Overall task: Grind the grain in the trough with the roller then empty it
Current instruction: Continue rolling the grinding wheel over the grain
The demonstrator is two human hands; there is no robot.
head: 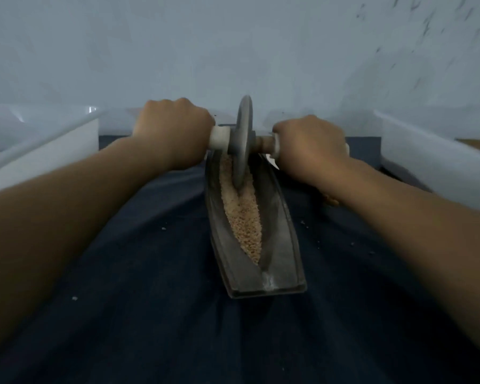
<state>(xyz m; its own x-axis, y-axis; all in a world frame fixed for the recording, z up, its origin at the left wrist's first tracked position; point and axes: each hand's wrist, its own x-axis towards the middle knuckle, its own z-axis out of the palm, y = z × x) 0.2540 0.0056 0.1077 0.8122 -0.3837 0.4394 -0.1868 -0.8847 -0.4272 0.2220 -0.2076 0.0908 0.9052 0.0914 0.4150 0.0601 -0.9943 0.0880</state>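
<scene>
two hands [175, 131] [309, 146] gripping roller [243, 142], trough [261, 231] on dark cloth [150, 300], pale wall [233, 51]

Dim, cool, even light leaves only soft shadows. Everything is slightly blurred, the grey metal disc roller [244, 139] included. Dark streaks smear the pale blue-grey wall [233, 45] at upper right. Wide-angle distortion bends the white plastic bin [39, 153] at the left edge and the second white bin [432, 156] at the right.
</scene>
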